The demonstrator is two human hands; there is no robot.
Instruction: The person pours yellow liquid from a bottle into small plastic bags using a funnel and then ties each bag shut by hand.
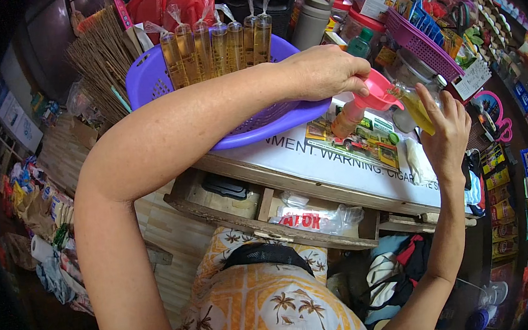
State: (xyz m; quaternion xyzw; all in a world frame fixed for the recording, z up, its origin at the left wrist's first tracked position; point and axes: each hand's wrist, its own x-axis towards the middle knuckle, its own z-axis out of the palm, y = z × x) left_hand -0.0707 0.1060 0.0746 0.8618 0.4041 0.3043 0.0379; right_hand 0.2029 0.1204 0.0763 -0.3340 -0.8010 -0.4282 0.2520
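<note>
My left hand [331, 72] pinches the rim of a pink plastic funnel [379, 91] between thumb and fingers. Under the funnel, its spout meets a small clear plastic bottle [348, 120] that stands on a printed sheet [374, 149]. My right hand [447, 125] holds a tilted clear container of yellow liquid [417, 110], its mouth at the funnel's right edge. A green bottle cap [393, 138] lies on the sheet. Beneath my left forearm is a purple plastic basket [243, 138], with several tied plastic tubes of amber liquid [220, 47] upright in it.
A grey tumbler [313, 19], a green bottle [360, 43], red-lidded jars [364, 21] and a magenta basket [422, 43] crowd the table's back. An open drawer [317, 221] with plastic bags juts out before me. A stick broom [102, 61] stands at left; hanging sachets [500, 188] line the right.
</note>
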